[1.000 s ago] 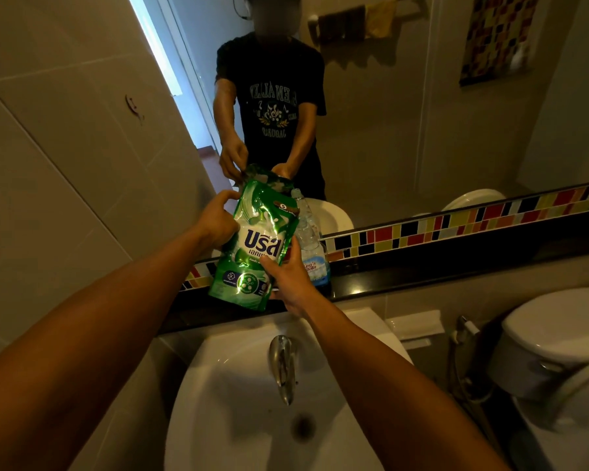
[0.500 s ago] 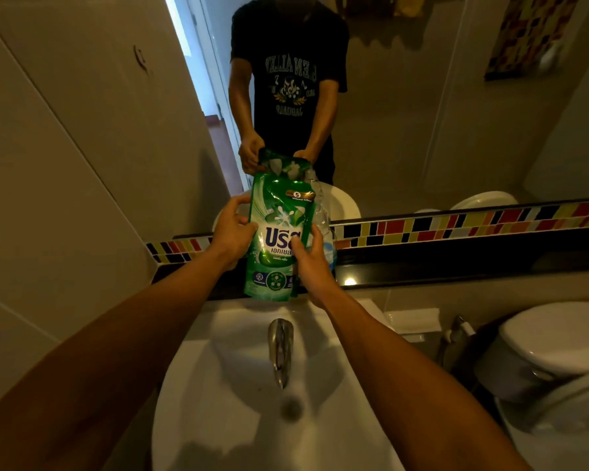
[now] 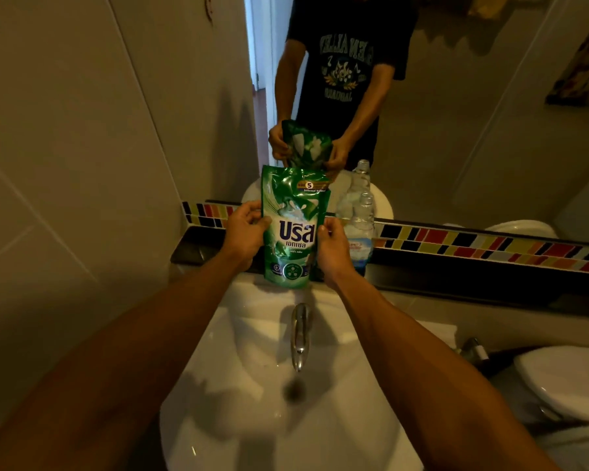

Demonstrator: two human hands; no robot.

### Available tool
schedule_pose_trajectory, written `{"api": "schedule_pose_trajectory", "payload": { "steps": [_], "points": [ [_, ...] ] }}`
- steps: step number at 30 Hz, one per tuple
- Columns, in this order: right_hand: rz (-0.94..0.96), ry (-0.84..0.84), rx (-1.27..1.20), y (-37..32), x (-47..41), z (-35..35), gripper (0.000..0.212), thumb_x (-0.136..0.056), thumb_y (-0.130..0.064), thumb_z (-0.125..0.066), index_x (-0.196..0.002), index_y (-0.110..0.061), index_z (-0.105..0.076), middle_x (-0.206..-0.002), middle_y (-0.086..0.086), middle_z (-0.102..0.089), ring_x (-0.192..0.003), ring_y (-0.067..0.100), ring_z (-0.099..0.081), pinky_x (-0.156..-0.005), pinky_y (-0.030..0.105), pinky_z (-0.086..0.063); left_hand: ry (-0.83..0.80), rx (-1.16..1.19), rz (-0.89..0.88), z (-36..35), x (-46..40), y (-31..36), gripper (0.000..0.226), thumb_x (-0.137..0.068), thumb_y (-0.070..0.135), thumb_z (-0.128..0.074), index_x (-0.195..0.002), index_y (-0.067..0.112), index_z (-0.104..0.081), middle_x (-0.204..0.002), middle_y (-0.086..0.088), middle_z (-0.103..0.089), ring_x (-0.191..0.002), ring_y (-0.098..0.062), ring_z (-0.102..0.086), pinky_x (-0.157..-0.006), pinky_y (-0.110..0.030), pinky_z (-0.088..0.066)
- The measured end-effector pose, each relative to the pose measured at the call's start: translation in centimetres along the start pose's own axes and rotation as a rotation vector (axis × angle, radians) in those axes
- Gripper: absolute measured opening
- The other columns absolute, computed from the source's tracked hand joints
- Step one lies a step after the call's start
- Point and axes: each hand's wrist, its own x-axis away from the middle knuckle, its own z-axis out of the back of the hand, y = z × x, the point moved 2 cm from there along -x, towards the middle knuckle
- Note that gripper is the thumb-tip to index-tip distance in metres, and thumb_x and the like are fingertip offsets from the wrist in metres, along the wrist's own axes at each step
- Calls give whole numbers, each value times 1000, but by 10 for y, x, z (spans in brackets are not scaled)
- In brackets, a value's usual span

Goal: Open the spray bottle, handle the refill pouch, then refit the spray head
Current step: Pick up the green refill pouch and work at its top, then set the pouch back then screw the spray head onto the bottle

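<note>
A green refill pouch [image 3: 293, 229] with white lettering stands upright over the back of the sink, held between both hands. My left hand [image 3: 244, 234] grips its left edge and my right hand [image 3: 334, 248] grips its right edge. Just right of the pouch, a clear plastic bottle [image 3: 361, 232] with no spray head on its neck stands on the dark ledge. No spray head is in view.
A white sink [image 3: 252, 385] with a chrome tap [image 3: 299, 334] lies below my arms. A mirror above the dark ledge [image 3: 473, 270] and coloured tile strip reflects me and the pouch. A white toilet [image 3: 565, 382] is at the right; a tiled wall is at the left.
The pouch has gone from tilted to upright and moved slightly right, closer to the ledge. Both hands kept their grip on its edges. The camera has tipped downward.
</note>
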Motion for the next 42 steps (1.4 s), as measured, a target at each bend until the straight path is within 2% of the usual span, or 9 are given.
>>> {"api": "schedule_pose_trajectory", "payload": {
  "steps": [3, 5, 9, 14, 23, 27, 37, 39, 42],
  "points": [
    [-17, -46, -5, -4, -4, -29, 18, -109, -17, -39, -115, -14, -55, -110, 11, -70, -98, 24, -69, -73, 37, -59, 53, 36, 42, 28, -1, -1, 27, -96, -1, -57, -121, 8, -59, -101, 1, -70, -86, -11, -70, -58, -29, -58],
    [-25, -90, 8, -6, -7, -49, 19, -109, -18, -38, -118, -14, -54, -106, 8, -69, -92, 19, -69, -65, 29, -55, 73, 24, 58, 47, -4, -1, 28, -96, 1, -57, -123, 6, -58, -108, -5, -69, -93, -19, -68, -65, -37, -58],
    [-51, -167, 48, -7, -19, -94, 17, -109, -20, -37, -115, -17, -53, -113, 9, -68, -100, 24, -68, -80, 44, -59, 152, 2, 48, 87, -13, -2, 27, -96, 4, -58, -122, 5, -59, -108, -6, -70, -93, -23, -69, -66, -40, -60],
    [-39, -222, 45, -7, -38, -144, 17, -110, -19, -37, -115, -19, -53, -108, 10, -69, -89, 20, -68, -67, 34, -57, 287, 63, 37, 127, -34, -8, 20, -94, 0, -60, -97, 20, -65, -98, 0, -70, -94, -24, -69, -73, -41, -62],
    [-27, -251, 49, 13, -74, -209, 17, -111, -21, -36, -111, -22, -53, -108, 0, -67, -103, 21, -68, -84, 47, -61, 530, 51, 38, 161, -72, -36, 17, -91, -2, -57, -98, 11, -67, -106, -15, -72, -101, -33, -70, -81, -51, -62],
    [-25, -268, 32, 18, -79, -222, 19, -111, -21, -36, -120, -19, -53, -117, 7, -67, -108, 25, -67, -92, 56, -59, 601, 16, 0, 166, -79, -43, 26, -88, -6, -51, -96, 11, -68, -102, -13, -72, -101, -36, -68, -86, -57, -58],
    [-23, -282, 23, 21, -74, -215, 28, -111, -22, -38, -137, -17, -46, -133, 14, -60, -121, 31, -62, -101, 57, -53, 602, -41, 25, 164, -74, -41, 36, -91, -3, -54, -126, 6, -57, -122, -15, -64, -114, -33, -63, -93, -46, -56],
    [13, -228, 97, 23, -70, -200, 27, -110, -25, -42, -136, -17, -48, -129, 9, -61, -118, 27, -61, -104, 55, -51, 617, -116, 76, 157, -63, -45, 43, -91, 5, -58, -133, 8, -50, -124, -11, -62, -113, -29, -61, -86, -33, -54],
    [50, -121, 122, 26, -61, -170, 29, -107, -24, -51, -135, -16, -53, -119, 1, -63, -109, 18, -62, -104, 48, -52, 582, -154, 242, 136, -48, -55, 56, -88, 11, -69, -139, 6, -45, -135, -14, -59, -121, -31, -59, -92, -33, -51]
  ]
}}
